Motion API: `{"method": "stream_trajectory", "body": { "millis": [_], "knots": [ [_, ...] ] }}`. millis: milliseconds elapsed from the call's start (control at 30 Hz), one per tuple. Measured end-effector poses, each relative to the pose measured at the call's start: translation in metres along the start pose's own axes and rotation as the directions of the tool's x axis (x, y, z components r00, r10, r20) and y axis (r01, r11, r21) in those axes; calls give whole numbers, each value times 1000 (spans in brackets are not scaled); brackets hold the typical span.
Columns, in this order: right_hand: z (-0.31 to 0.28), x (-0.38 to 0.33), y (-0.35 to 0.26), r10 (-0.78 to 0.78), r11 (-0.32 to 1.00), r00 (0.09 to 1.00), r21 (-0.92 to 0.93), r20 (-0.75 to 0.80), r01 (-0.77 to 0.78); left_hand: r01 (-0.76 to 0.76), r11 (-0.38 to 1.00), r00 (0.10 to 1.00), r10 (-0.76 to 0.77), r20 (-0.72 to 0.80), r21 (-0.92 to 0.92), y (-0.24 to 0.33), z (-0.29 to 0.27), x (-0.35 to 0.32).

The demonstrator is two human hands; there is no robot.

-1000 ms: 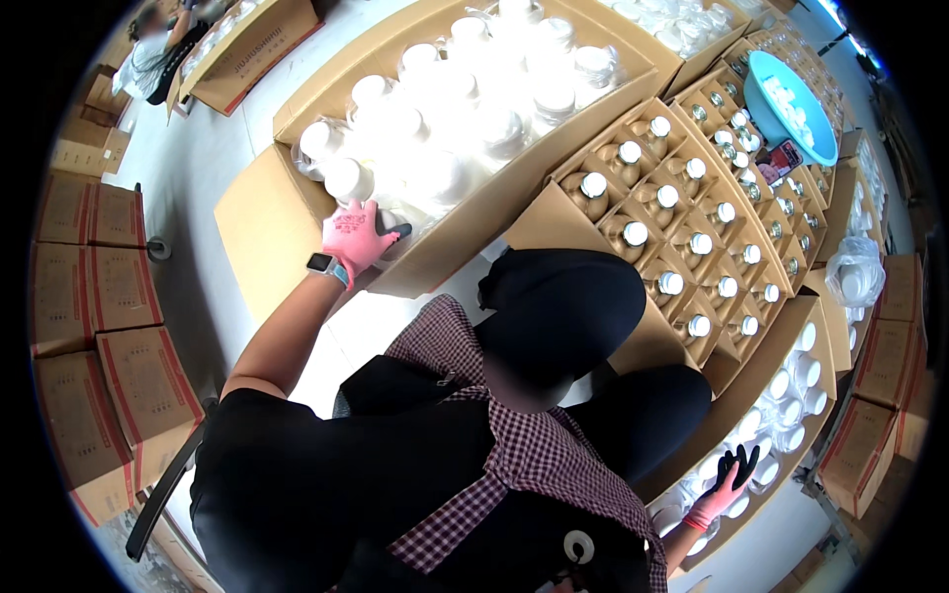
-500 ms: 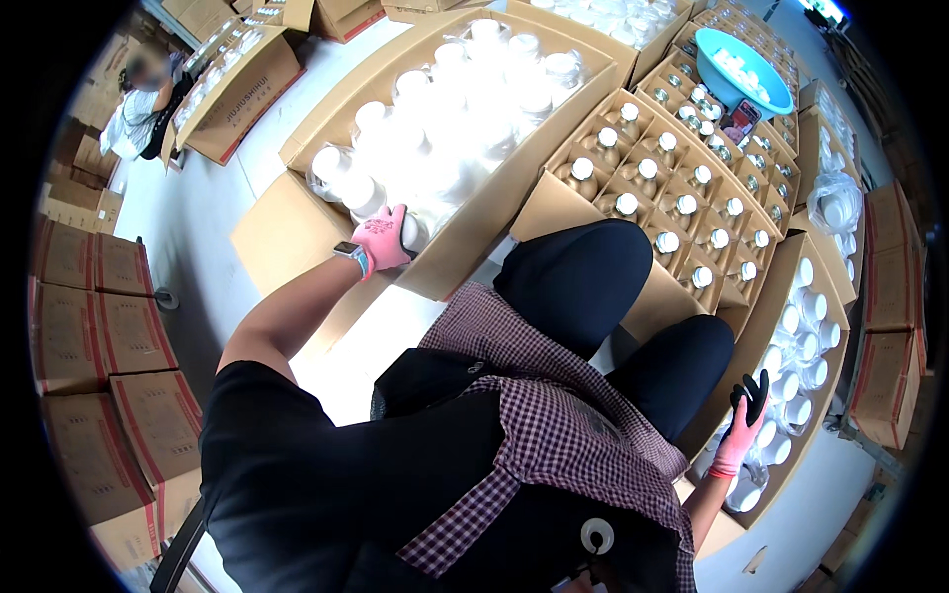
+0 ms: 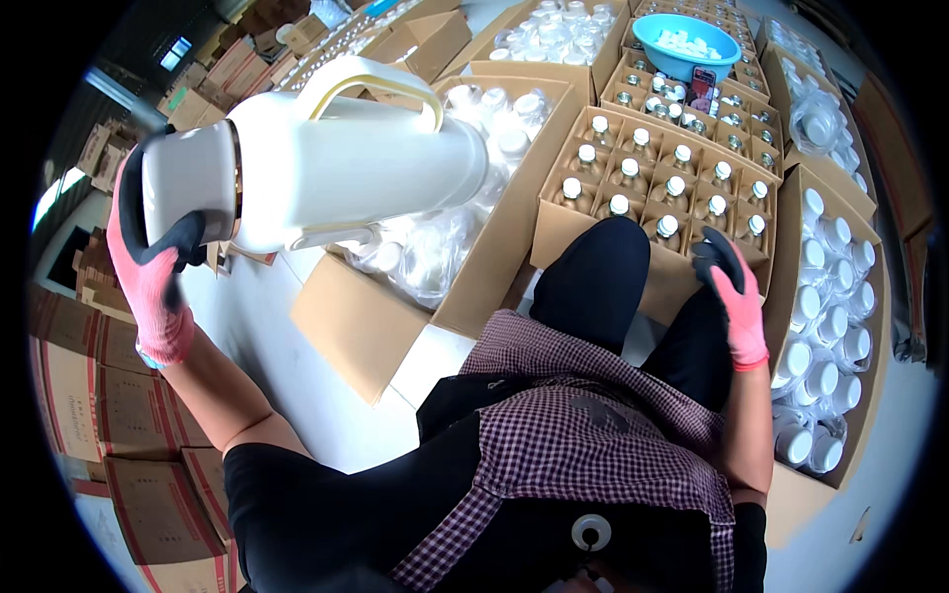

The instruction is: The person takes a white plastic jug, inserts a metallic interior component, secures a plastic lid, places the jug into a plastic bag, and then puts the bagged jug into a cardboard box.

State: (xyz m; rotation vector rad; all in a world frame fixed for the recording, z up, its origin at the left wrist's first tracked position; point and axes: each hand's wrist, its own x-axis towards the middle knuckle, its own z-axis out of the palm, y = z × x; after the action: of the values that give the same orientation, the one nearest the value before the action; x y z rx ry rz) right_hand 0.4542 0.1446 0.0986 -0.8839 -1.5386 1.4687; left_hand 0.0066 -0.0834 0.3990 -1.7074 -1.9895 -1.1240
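My left hand (image 3: 158,247), in a pink glove with black fingertips, is raised on the left and closed around the end of a large white thermos jug (image 3: 361,163). That end is a smooth pale cylinder with a gold ring below it. The jug lies sideways in the air, its looped handle up and its rounded end toward the open carton (image 3: 504,247) of plastic-wrapped white-capped things. My right hand (image 3: 730,282), gloved alike, hangs over my right knee beside the divided carton of white-capped bottles (image 3: 633,176). Its fingers are slightly bent and apart, with nothing visible in them.
At the right stands a long carton of wrapped white-capped containers (image 3: 825,336). A blue basin (image 3: 643,40) holding white caps sits on the far bottle cartons, a phone (image 3: 700,91) against it. Closed cartons (image 3: 158,504) are stacked at the left.
My left hand has come up out of the left carton and now holds the thermos jug in the air. My right hand has moved from the right-hand carton forward to above my knee.
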Motion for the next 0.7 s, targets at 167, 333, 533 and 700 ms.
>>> {"method": "stream_trajectory", "body": {
  "millis": [167,333,533,700],
  "knots": [
    [81,37,-6,-476,850,879,245,-21,466,-134,783,973,-12,-231,-607,-14,72,-19],
    [13,20,-16,-673,693,509,-218,-537,687,375,109,922,-148,358,-921,-4,175,-31],
    [-22,-54,-106,-717,627,217,-476,-663,616,-124,671,992,103,-73,-731,33,354,-44],
    [15,-85,-174,-863,431,390,-871,-321,236,-198,962,940,241,243,-188,92,379,-74]
  ]
}}
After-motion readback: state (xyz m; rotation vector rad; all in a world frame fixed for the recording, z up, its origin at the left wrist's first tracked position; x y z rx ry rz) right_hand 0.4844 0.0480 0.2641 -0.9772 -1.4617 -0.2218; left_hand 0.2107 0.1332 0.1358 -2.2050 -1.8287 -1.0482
